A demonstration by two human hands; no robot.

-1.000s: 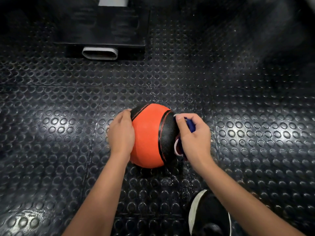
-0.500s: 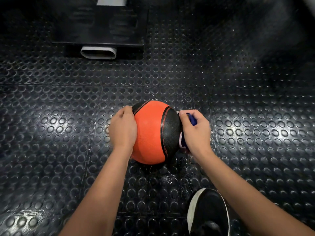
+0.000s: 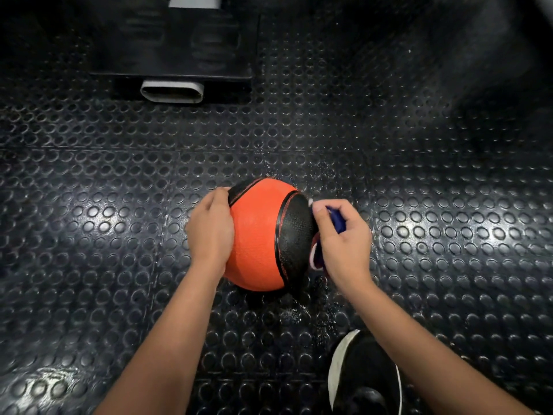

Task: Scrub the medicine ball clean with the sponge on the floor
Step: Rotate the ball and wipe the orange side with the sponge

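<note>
Black rubber flooring (image 3: 434, 235) with raised round studs spreads out under me, shining where light falls on it at the left and right and going dark toward the far corners. At the far side, left of centre, sits a dark boxy base (image 3: 173, 43) with a pale oval opening (image 3: 172, 91) in its near face.

On the floor, about in the middle, rests the medicine ball (image 3: 260, 235), orange with black textured panels edged by thin black seams. My left hand (image 3: 209, 232) lies cupped flat against the ball's left side, fingers curled over toward the far edge, pressing on it without closing around anything. My right hand (image 3: 341, 244) is on the ball's right side, closed around the sponge (image 3: 336, 221); only a strip of blue shows between my thumb and fingers, and a paler, whitish-pink edge peeks out below, where it meets the ball's black panel. Most of the sponge is hidden inside my fist.

Small wet specks glint on the floor just beyond the ball and in a patch just near it, toward me. At the near right edge, beneath my right forearm, the toe of my black shoe (image 3: 365, 375) with its white sole rim stands on the studs.
</note>
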